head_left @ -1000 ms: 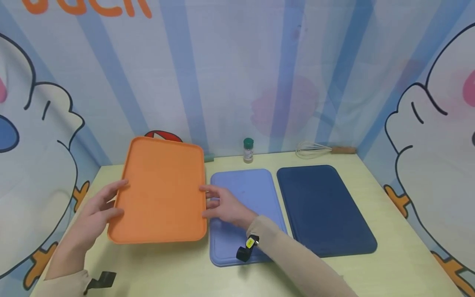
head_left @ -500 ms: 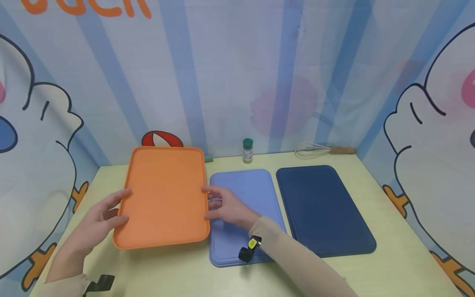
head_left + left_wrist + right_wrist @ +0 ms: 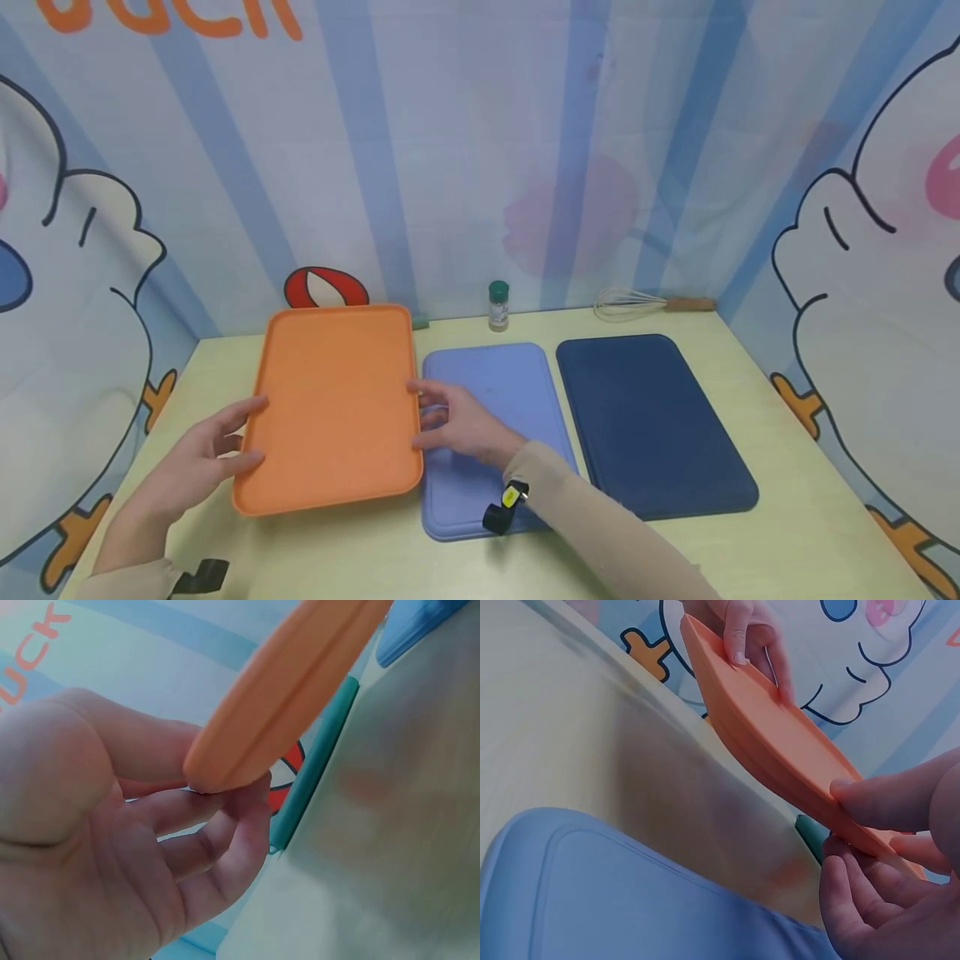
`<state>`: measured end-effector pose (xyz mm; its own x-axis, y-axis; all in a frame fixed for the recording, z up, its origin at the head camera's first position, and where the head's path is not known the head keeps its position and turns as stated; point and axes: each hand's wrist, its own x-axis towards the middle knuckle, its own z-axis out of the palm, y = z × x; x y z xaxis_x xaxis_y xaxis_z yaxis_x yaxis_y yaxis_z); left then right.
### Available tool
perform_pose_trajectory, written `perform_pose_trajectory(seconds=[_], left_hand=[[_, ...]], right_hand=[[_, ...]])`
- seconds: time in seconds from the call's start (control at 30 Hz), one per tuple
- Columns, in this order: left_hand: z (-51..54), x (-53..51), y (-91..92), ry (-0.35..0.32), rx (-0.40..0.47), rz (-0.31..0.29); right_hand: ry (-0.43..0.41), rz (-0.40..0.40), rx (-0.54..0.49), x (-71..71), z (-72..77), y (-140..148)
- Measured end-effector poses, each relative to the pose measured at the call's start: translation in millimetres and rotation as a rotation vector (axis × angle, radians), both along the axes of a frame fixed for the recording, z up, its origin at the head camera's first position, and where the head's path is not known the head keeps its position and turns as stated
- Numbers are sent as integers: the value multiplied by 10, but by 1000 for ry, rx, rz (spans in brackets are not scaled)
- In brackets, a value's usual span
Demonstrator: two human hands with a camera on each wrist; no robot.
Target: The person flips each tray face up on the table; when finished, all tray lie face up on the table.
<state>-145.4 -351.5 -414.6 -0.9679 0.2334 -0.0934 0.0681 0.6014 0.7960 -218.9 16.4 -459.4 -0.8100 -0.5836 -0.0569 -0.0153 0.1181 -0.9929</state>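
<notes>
The orange tray [image 3: 337, 408] is pinched at its long sides by the left hand [image 3: 187, 467] and right hand [image 3: 463, 423], digits closed to its thickness, and is held above the bench [image 3: 315, 554], nearer the bench's left edge

I have the first tray [image 3: 333, 408] between the left hand [image 3: 197, 458] and the right hand [image 3: 463, 421], above the surface [image 3: 360, 558]. Below the right hand I see the second tray [image 3: 498, 371], and beside it, farther to the right of this hand, the third tray [image 3: 652, 425]. Beyond the right hand, behind the second tray, is the jar [image 3: 498, 308]. The whisk [image 3: 652, 304] lies to the jar's right, behind the third tray; a partly hidden object [image 3: 421, 322] is left of the jar.
</notes>
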Motion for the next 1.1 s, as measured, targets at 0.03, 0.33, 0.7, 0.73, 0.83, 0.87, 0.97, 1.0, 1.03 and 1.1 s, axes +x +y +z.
perform_pose_trajectory(seconds=[0.03, 0.33, 0.7, 0.73, 0.83, 0.87, 0.97, 1.0, 1.03, 1.1], left_hand=[[-7, 0, -4, -3, -11, 1], [-50, 16, -47, -9, -78, -7], [-117, 49, -102, -63, -61, -6], [-123, 52, -108, -67, -55, -7], [-145, 58, -122, -74, -36, -13], [-152, 59, -125, -77, -31, -14], [-174, 54, -133, -75, -24, -20], [-179, 53, -135, -73, -21, -23], [-185, 51, -137, -74, -21, -24], [-198, 49, -140, -74, -16, -25]], right_hand=[[3, -1, 2, 1, -3, -2], [8, -9, 32, 20, -29, -28], [14, -1, 64, 42, -75, -68], [11, 0, 63, 46, -77, -69], [0, 5, 64, 55, -80, -71], [-3, 5, 63, 59, -80, -72], [-2, 4, 73, 72, -75, -72], [-1, 3, 78, 76, -71, -71], [2, 3, 82, 80, -68, -72], [8, 3, 92, 83, -63, -76]])
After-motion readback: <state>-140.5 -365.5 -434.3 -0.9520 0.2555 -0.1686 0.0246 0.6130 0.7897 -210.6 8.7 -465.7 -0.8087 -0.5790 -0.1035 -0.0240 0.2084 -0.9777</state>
